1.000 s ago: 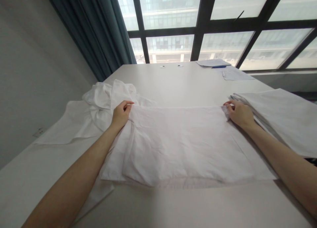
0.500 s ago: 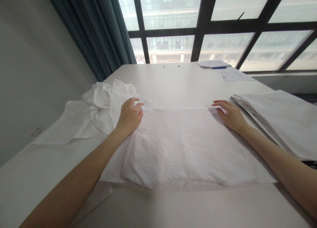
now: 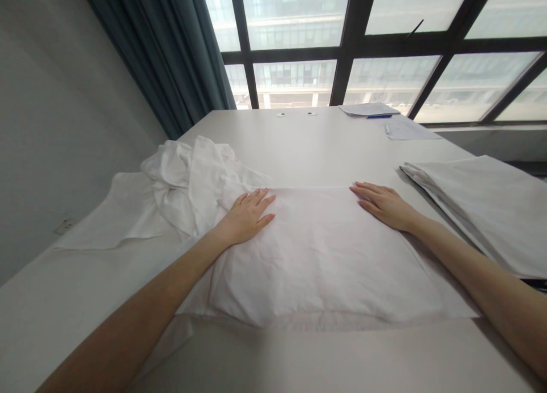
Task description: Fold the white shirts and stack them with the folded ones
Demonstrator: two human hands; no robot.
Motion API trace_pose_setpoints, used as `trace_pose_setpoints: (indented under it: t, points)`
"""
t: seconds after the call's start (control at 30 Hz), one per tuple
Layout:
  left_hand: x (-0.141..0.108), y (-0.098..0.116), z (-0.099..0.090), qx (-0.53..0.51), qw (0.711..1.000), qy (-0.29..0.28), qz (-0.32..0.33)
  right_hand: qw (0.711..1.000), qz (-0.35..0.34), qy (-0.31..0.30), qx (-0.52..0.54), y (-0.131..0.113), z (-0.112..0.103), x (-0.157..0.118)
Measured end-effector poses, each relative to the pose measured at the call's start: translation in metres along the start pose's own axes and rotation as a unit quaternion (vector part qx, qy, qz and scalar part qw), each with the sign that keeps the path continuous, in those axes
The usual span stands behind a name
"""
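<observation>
A white cloth (image 3: 325, 256) lies folded in layers on the table before me, its far edge straight and its surface lightly creased. My left hand (image 3: 250, 215) rests flat on its far left part, fingers stretched out. At the far right corner, my right hand (image 3: 380, 202) lies palm down on the fabric with the fingers extended. Neither hand grips anything. A crumpled heap of white fabric (image 3: 183, 176) sits just beyond and left of my left hand, against the folded cloth.
A stack of folded white fabric (image 3: 491, 205) with a dark edge beneath lies at the right of the white table (image 3: 294, 148). Papers (image 3: 410, 130) and a blue pen (image 3: 379, 116) are at the far right, near the windows. A dark curtain (image 3: 171, 51) hangs at the left.
Both hands have come down flat onto the cloth from curled, lifted poses at its far corners. My left hand has shifted right and slightly nearer; my right hand has moved a little left.
</observation>
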State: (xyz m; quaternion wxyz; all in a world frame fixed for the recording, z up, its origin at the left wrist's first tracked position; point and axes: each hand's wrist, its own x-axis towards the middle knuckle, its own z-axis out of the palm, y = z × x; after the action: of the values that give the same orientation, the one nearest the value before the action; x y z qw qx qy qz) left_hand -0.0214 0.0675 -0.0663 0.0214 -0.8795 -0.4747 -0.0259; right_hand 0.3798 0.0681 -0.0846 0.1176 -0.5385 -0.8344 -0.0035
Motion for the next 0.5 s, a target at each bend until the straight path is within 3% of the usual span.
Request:
trace_pose_setpoints:
  t: [0.3,0.4,0.5]
  points:
    - [0.004,-0.013,-0.012,-0.064,0.996,-0.057,0.0,0.994,0.069,-0.064,-0.057,-0.005,-0.013,-0.004]
    - [0.015,-0.01,-0.021,-0.073,0.994,-0.076,-0.017,0.993,0.063,-0.071,-0.068,-0.023,-0.019,0.004]
    - [0.032,0.01,-0.025,-0.047,0.997,-0.058,-0.035,0.997,0.015,-0.063,-0.053,-0.05,-0.017,0.019]
